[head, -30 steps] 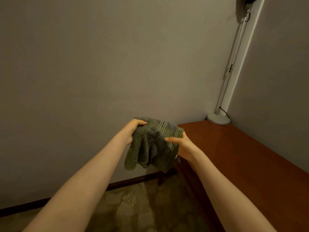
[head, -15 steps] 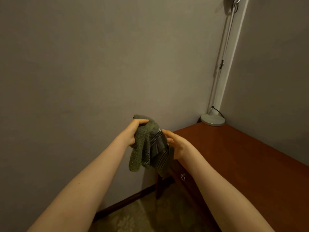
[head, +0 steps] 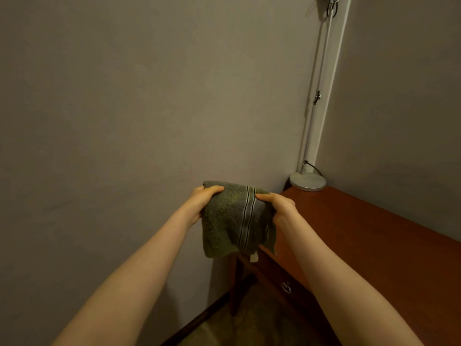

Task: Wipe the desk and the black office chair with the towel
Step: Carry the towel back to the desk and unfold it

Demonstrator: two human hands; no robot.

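A green towel (head: 229, 221) with pale and dark stripes hangs in the air between both my hands, just left of the desk's corner. My left hand (head: 202, 201) grips its upper left edge. My right hand (head: 277, 204) pinches its upper right edge near the stripes. The reddish-brown wooden desk (head: 369, 236) runs along the right wall, below and to the right of the towel. The black office chair is not in view.
A silver desk lamp (head: 308, 181) stands on its round base at the desk's far corner, its thin arm rising along the wall corner. A drawer pull (head: 287, 287) shows on the desk front. Grey walls close in ahead and right. Patterned carpet (head: 224, 330) lies below.
The towel was bunched in my left hand half a second ago; now my right hand holds it too and it is spread flat between both hands.
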